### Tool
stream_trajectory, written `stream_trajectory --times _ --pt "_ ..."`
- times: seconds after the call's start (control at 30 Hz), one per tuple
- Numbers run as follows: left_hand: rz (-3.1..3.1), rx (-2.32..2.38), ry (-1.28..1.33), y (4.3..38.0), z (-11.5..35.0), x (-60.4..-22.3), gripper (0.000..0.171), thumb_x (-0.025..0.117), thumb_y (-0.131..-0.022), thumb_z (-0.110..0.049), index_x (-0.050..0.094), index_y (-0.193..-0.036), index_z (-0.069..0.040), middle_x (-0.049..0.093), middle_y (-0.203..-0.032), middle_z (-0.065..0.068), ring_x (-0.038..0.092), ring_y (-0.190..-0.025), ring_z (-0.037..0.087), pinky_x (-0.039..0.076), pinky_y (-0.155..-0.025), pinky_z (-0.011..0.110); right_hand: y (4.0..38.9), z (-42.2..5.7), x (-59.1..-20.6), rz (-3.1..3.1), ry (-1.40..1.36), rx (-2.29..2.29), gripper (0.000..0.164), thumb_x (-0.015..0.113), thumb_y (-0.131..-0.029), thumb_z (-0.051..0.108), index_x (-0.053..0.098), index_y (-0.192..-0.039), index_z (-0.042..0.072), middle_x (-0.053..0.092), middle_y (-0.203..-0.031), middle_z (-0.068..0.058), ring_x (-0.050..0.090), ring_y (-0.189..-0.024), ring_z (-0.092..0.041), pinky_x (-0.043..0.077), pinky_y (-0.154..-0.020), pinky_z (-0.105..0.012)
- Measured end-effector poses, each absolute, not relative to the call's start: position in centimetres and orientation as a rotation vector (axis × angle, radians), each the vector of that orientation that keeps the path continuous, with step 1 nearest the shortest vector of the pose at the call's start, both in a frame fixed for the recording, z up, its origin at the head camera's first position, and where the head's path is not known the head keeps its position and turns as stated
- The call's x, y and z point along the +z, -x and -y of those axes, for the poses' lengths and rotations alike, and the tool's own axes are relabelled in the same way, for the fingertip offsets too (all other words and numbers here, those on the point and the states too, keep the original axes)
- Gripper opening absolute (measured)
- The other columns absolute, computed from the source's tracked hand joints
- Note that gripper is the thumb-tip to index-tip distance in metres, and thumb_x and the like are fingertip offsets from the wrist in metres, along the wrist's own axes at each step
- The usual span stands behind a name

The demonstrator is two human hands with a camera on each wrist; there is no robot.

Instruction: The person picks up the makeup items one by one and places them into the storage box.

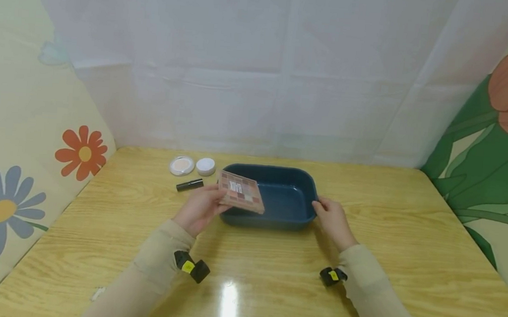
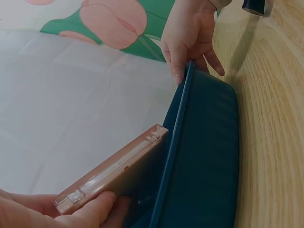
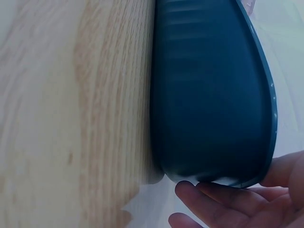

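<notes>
My left hand [image 1: 202, 207] grips an eyeshadow palette [image 1: 241, 191] by its left edge, tilted above the left part of a dark blue plastic basin [image 1: 284, 224]. In the left wrist view the thumb and fingers pinch the pink, clear-lidded palette [image 2: 114, 168] beside the basin's rim. With thumb and fingers, my right hand [image 1: 333, 220] holds the basin's right end. The right wrist view shows that thumb at the rim and the fingers under the outer wall of the basin [image 3: 213, 95]. The part of the basin's inside that shows is bare.
Left of the basin lie a round compact [image 1: 182, 165], a white round jar [image 1: 205, 166] and a black tube [image 1: 189, 185]. They rest on a wood-grain table [image 1: 255, 258]. A white cloth [image 1: 242, 78] hangs behind the table, with flower-patterned panels at both sides.
</notes>
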State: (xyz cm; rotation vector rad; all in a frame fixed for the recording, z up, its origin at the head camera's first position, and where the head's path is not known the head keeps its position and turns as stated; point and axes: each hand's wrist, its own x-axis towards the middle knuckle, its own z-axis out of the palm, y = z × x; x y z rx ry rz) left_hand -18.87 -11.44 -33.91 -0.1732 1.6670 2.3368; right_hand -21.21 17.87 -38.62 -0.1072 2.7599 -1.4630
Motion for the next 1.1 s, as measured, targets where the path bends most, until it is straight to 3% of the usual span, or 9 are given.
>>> stream_trajectory --times 0.3,0.53,1.1 --pt "-1.648 2.337 0.218 19.2 10.8 -33.8 0.046 0.033 -0.102 0.002 0.024 -0.144 0.016 0.037 -0.144 0.032 0.038 -0.134 0.037 0.037 -0.108 0.037 21.3 -17.8 -38.5 -2.775 0.104 -1.448 0.040 0.044 -0.103 0.007 0.045 -0.132 -0.019 0.051 -0.129 -0.035 0.057 -0.103 -0.034 0.049 -0.086 -0.041" --pt "-1.595 2.355 0.208 19.6 10.4 -33.9 0.046 0.032 -0.102 0.002 0.021 -0.145 0.017 0.035 -0.145 0.034 0.036 -0.136 0.037 0.034 -0.110 0.038 21.3 -17.9 -38.5 -2.763 0.121 -1.452 0.040 0.043 -0.103 0.007 0.043 -0.132 -0.020 0.047 -0.133 -0.035 0.050 -0.121 -0.040 0.044 -0.099 -0.051" --pt "-1.582 2.353 0.249 20.0 9.5 -33.9 0.047 0.033 -0.101 0.003 0.022 -0.145 0.017 0.035 -0.144 0.034 0.038 -0.135 0.039 0.035 -0.110 0.040 21.4 -17.9 -38.7 -2.776 0.122 -1.440 0.040 0.043 -0.103 0.006 0.043 -0.132 -0.020 0.048 -0.132 -0.035 0.049 -0.123 -0.042 0.042 -0.101 -0.052"
